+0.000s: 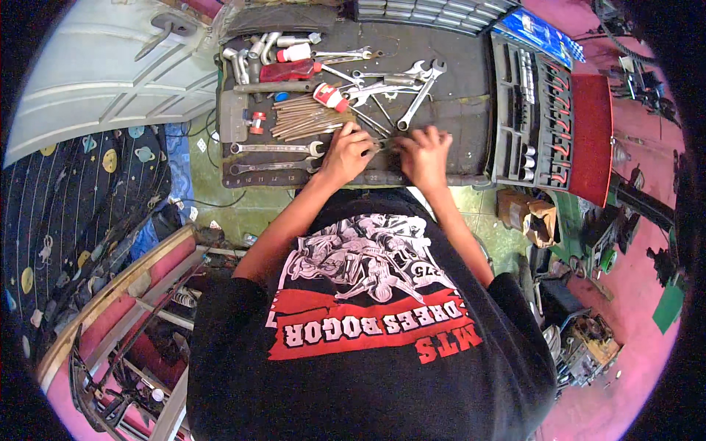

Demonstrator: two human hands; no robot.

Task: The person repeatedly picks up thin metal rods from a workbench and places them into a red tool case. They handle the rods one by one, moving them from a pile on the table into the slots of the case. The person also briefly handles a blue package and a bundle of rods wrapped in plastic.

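Observation:
My left hand [347, 153] is closed, its fingertips pinched together near the front edge of the workbench mat [452, 117]. Opposite it, my right hand [425, 158] curls inward, slightly blurred, with its fingertips bent down. A small dark thing shows between the two hands, too unclear to name. Beside my left hand lie a bundle of thin brown rods [305, 117] and a white bottle with red markings [329, 97]. Two combination wrenches, an upper wrench [276, 148] and a lower wrench [272, 165], lie to its left. Beyond my right hand is a larger combination wrench [421, 97].
A socket tool case [518, 110] with a red lid [592, 140] stands open at the right. Sockets and bent handles [257, 50] crowd the far left, near a red-handled screwdriver [290, 70]. A divided grey tray [434, 15] borders the back. A cardboard box [528, 215] sits below right.

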